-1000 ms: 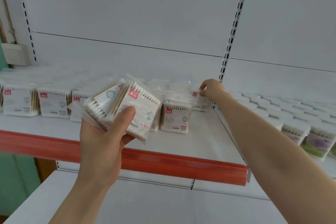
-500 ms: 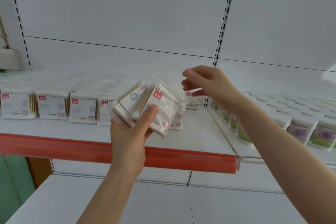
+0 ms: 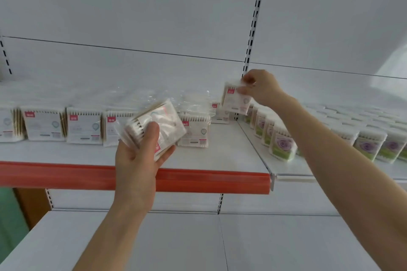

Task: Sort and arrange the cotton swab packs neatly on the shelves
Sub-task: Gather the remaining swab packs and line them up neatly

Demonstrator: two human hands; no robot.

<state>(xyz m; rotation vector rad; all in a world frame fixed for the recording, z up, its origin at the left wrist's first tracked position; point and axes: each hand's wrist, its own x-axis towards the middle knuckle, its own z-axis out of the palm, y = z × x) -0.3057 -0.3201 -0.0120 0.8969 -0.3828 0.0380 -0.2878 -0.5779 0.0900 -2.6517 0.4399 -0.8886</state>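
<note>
White shelf: right hand tight on one swab pack, left hand (thumb atop) round perhaps two packs.

Bright, even, shadowless light; edges bow, and moving parts look perhaps slightly motion-blurred.

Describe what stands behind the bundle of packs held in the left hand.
Behind the bundle in the left hand, a row of packs stands on the shelf. The bundle covers part of that row; what stands there is hidden.
</note>
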